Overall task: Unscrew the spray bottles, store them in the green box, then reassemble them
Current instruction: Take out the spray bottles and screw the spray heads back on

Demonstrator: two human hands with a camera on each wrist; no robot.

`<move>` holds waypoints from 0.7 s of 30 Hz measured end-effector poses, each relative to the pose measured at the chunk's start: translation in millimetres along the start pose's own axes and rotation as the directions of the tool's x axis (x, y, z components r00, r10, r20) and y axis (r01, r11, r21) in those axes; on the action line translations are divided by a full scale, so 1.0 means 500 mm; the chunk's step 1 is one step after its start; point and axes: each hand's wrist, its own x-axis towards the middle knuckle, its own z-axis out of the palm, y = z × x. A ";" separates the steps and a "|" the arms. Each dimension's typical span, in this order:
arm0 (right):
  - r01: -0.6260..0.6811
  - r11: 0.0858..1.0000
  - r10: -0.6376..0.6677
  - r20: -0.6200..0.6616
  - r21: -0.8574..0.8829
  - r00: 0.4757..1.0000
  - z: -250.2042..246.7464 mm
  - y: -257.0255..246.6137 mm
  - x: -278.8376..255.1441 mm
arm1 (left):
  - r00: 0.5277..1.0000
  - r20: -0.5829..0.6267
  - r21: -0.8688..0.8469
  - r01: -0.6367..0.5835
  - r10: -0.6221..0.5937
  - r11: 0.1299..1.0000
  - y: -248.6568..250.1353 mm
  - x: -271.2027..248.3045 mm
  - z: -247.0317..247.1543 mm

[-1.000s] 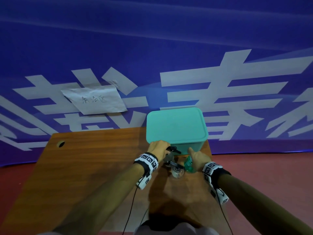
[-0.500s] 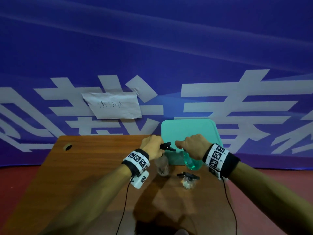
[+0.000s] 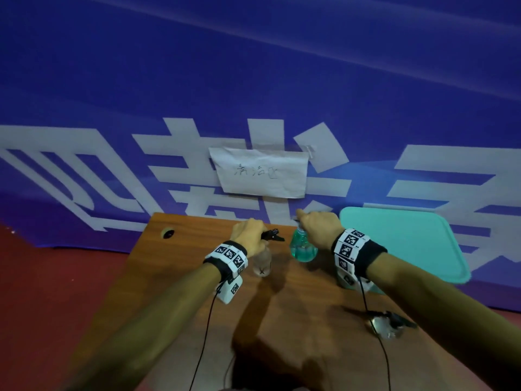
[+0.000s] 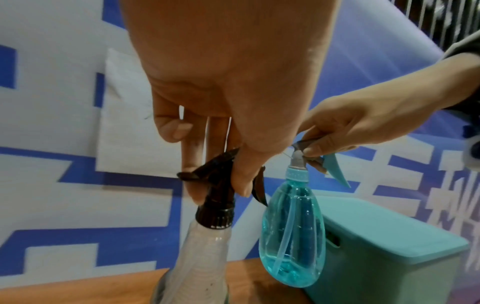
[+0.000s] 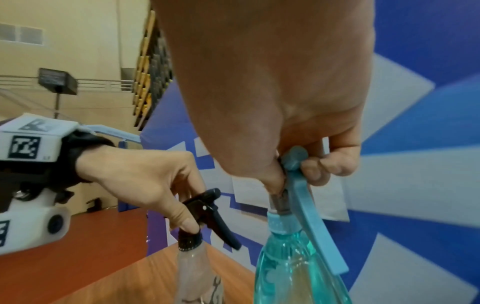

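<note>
Head view first, reading from the left: my left hand point(image 3: 248, 234) has its fingers point(image 4: 197, 183) curled round the black spray head of the clear bottle point(image 3: 262, 262). That bottle hangs upright over the far middle of the wooden surface point(image 3: 174, 277); I cannot tell whether its base touches the wood. On the left wrist camera the black collar still sits screwed on the neck, thumb on one side and fingers on the other.

Just to the right, my right hand point(image 3: 320, 231) pinches the pale blue spray head of the blue bottle point(image 3: 303, 248), fingers point(image 5: 335, 164) clamped round the nozzle with the trigger hanging down the bottle's side. This bottle is held clear of the surface, and its cap is on too.

Further right stands the green box point(image 3: 406, 244), lid closed, at the far right edge of the surface. Nearer me on the right, a third spray bottle point(image 3: 386, 324) with a black head lies beside my right forearm.

On the blue banner behind, a sheet of paper point(image 3: 260, 172) is taped up.
</note>
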 end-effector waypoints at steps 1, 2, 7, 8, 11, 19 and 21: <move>-0.021 0.999 0.021 0.015 0.037 1.000 0.011 -0.013 0.025 | 1.000 -0.005 0.002 0.015 -0.015 1.000 -0.027 0.011 0.004; -0.044 0.996 0.042 0.031 0.077 0.999 0.023 -0.026 0.049 | 1.000 -0.008 0.005 0.024 -0.024 1.000 -0.053 0.022 0.009; -0.112 0.966 0.101 0.057 0.231 0.993 0.106 -0.091 0.137 | 0.999 0.019 0.027 0.043 -0.043 0.999 -0.162 0.078 0.033; -0.127 0.957 0.120 0.045 0.262 0.992 0.125 -0.100 0.147 | 0.999 0.019 0.023 0.049 -0.049 0.999 -0.180 0.091 0.039; -0.186 0.925 0.188 0.027 0.331 0.982 0.171 -0.122 0.174 | 0.998 0.010 0.001 0.064 -0.064 0.998 -0.222 0.123 0.052; -0.220 0.904 0.206 0.077 0.366 0.976 0.199 -0.166 0.284 | 0.991 0.028 -0.145 0.130 -0.127 0.981 -0.275 0.234 0.059; -0.223 0.894 0.211 0.074 0.388 0.975 0.206 -0.167 0.314 | 0.991 0.027 -0.171 0.133 -0.130 0.976 -0.280 0.264 0.059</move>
